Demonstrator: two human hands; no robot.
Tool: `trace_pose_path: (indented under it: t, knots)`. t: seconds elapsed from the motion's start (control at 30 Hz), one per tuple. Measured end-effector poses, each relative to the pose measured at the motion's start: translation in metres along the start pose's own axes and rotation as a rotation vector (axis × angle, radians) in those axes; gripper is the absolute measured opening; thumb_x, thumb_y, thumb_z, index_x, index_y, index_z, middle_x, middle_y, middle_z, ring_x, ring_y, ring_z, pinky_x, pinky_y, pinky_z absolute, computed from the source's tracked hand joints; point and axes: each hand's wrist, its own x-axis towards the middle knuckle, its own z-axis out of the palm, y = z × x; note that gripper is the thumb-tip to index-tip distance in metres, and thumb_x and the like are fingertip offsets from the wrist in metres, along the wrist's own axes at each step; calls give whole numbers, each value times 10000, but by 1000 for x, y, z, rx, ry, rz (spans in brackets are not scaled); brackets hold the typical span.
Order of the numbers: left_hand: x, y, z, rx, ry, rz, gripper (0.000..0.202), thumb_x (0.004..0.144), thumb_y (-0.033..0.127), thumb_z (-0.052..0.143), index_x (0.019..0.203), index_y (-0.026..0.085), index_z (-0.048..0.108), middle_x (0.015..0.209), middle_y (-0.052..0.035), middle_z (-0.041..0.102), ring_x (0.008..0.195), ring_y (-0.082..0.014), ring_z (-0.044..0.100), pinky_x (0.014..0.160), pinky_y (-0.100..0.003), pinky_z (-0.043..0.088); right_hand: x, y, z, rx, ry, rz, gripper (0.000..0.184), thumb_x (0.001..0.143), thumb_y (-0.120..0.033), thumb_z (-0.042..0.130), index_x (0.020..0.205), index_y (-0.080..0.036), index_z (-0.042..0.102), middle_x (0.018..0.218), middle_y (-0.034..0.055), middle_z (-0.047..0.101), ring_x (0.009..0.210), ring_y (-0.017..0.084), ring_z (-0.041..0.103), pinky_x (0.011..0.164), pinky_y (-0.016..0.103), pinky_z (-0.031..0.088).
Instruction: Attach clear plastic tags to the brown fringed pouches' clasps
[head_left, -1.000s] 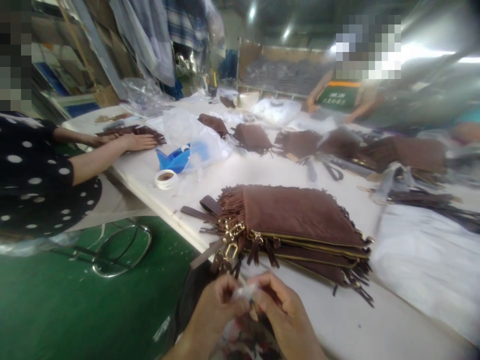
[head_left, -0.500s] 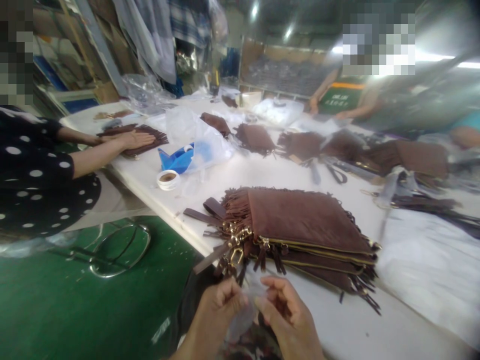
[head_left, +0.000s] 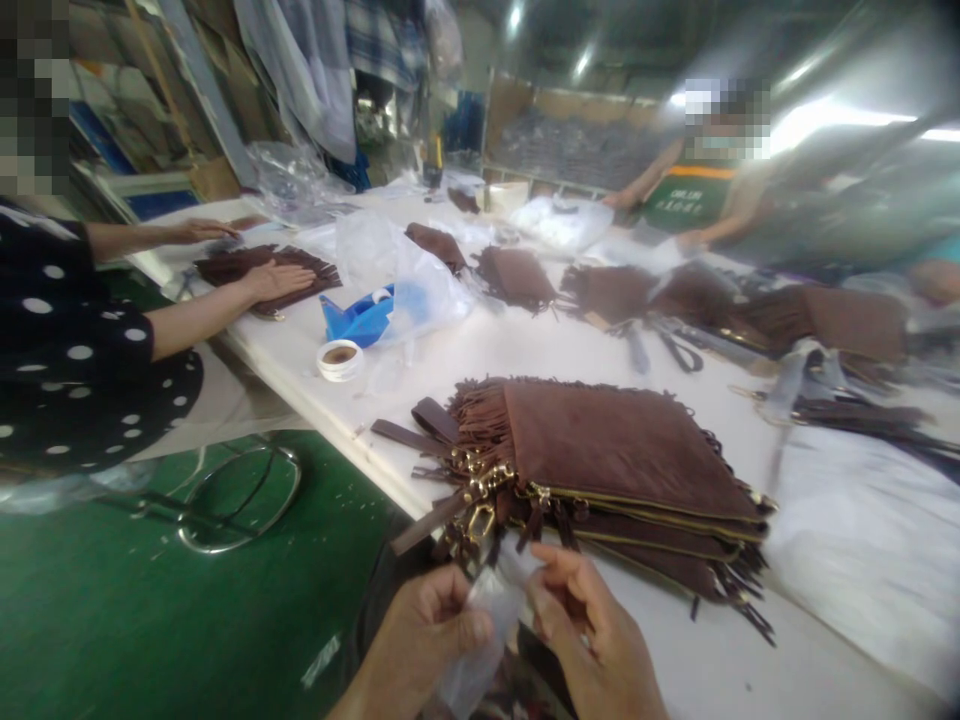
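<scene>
My left hand (head_left: pixel 420 635) pinches a small, clear plastic bag (head_left: pixel 495 598) between thumb and fingers, low in front of me. My right hand (head_left: pixel 589 630) grips the bag's upper end with its fingertips. Part of the bag hangs below my thumbs and is blurred. Just beyond my hands, at the table edge, lies a stack of brown fringed pouches (head_left: pixel 600 435). Their gold zips face me, and gold clips (head_left: pixel 480 520), tassels and wrist straps (head_left: pixel 435 420) stick out on the left.
Along the white table (head_left: pixel 330 405) lie a tape roll (head_left: pixel 340 361), a blue tape dispenser (head_left: pixel 358 318) and more brown pouches (head_left: pixel 517 277). At left, a person in dotted clothing presses a fringed pouch (head_left: pixel 247 272). Another person stands across. White sheeting (head_left: pixel 862 540) covers the right.
More of the plastic bag shows between my hands, with my right fingers now at its upper end. The person at left has lifted one hand off the pouch and moved it back.
</scene>
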Motion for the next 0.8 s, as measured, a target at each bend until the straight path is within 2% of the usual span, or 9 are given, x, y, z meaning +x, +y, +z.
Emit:
trace_pose_path:
  t: [0.07, 0.17, 0.3, 0.43, 0.53, 0.63, 0.73, 0.8]
  knots:
    - [-2, 7, 0, 12, 12, 36, 472, 630, 459, 873, 706, 139, 535, 613, -13, 617, 501, -88, 497, 489, -185, 344, 5, -5, -5, -60, 67, 21, 398, 888, -513, 540, 1165, -228, 563, 849, 13, 648, 677, 162, 623, 615, 249, 498]
    - [-3, 12, 0, 31, 0, 59, 456, 637, 453, 870, 705, 141, 543, 609, -7, 628, 492, -92, 504, 472, -180, 338, 15, -15, -9, -176, 129, 23, 429, 900, -558, 525, 1187, -240, 532, 770, -5, 631, 624, 164, 616, 589, 250, 492]
    - [-5, 13, -2, 102, -10, 96, 380, 705, 436, 825, 736, 154, 572, 624, -10, 651, 517, -128, 565, 479, -195, 378, 27, -26, -3, -398, 187, -111, 406, 899, -596, 527, 1091, -240, 547, 662, -27, 613, 541, 159, 590, 548, 251, 437]
    - [-8, 21, -1, 302, 94, 167, 327, 743, 417, 796, 729, 152, 606, 644, -14, 653, 566, -142, 571, 509, -202, 394, 35, -29, 5, -651, 289, -235, 306, 919, -557, 517, 940, -253, 546, 644, -10, 632, 543, 190, 612, 547, 276, 374]
    - [-9, 28, -2, 421, 151, 226, 331, 753, 434, 780, 723, 139, 632, 681, -30, 657, 642, -163, 578, 582, -219, 422, 35, -31, 4, -708, 311, -241, 257, 929, -500, 494, 873, -254, 540, 608, 0, 609, 520, 201, 583, 532, 289, 328]
    - [-9, 29, -6, 480, 160, 258, 329, 779, 443, 750, 737, 135, 644, 701, -34, 649, 673, -174, 574, 622, -234, 429, 33, -38, -1, -438, 161, -128, 291, 905, -524, 529, 830, -244, 547, 597, -17, 577, 510, 164, 538, 525, 271, 345]
    - [-9, 27, -9, 517, 186, 265, 321, 780, 435, 746, 732, 136, 637, 687, -25, 639, 654, -166, 558, 614, -232, 414, 31, -46, -6, 42, -87, 75, 367, 871, -568, 582, 749, -231, 502, 542, -63, 498, 433, 100, 426, 459, 229, 326]
    - [-9, 26, -8, 515, 197, 246, 309, 776, 419, 752, 730, 138, 629, 678, -18, 640, 642, -159, 553, 606, -228, 405, 31, -49, -6, 333, -194, 176, 399, 846, -568, 624, 727, -231, 445, 502, -92, 456, 373, 66, 334, 415, 209, 280]
